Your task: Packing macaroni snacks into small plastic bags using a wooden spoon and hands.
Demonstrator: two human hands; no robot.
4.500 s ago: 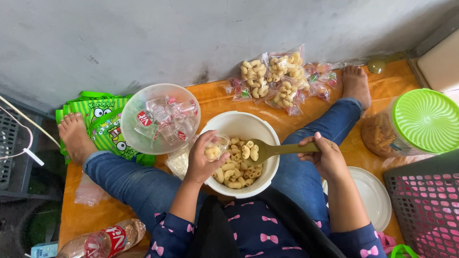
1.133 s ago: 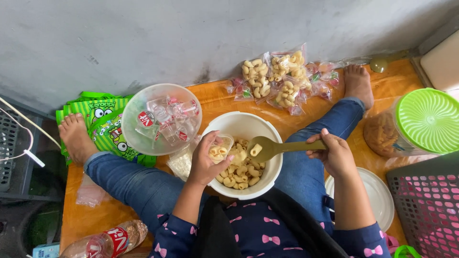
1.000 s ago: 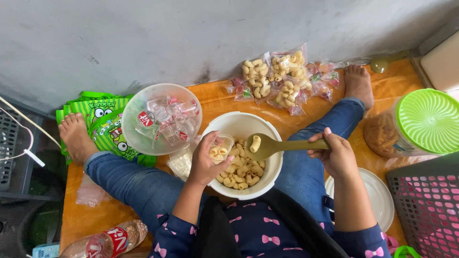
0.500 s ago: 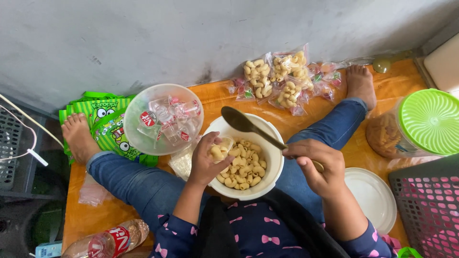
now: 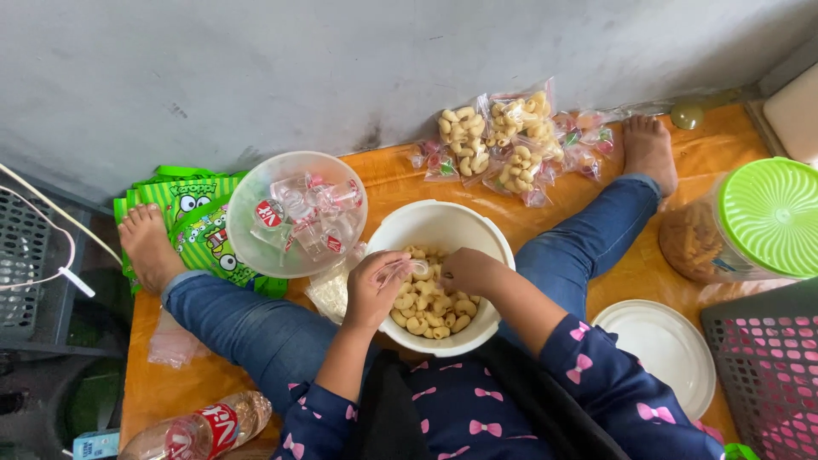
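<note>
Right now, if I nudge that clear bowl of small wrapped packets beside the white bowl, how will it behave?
The clear bowl looks like thin plastic, so probably light and apt to slide. It seems to rest partly on the green bags, so it may tip. Its small packets lie loose and would likely shift.

Left hand (image 5: 372,290) and right hand (image 5: 467,270) close together, fingers curled.
</note>
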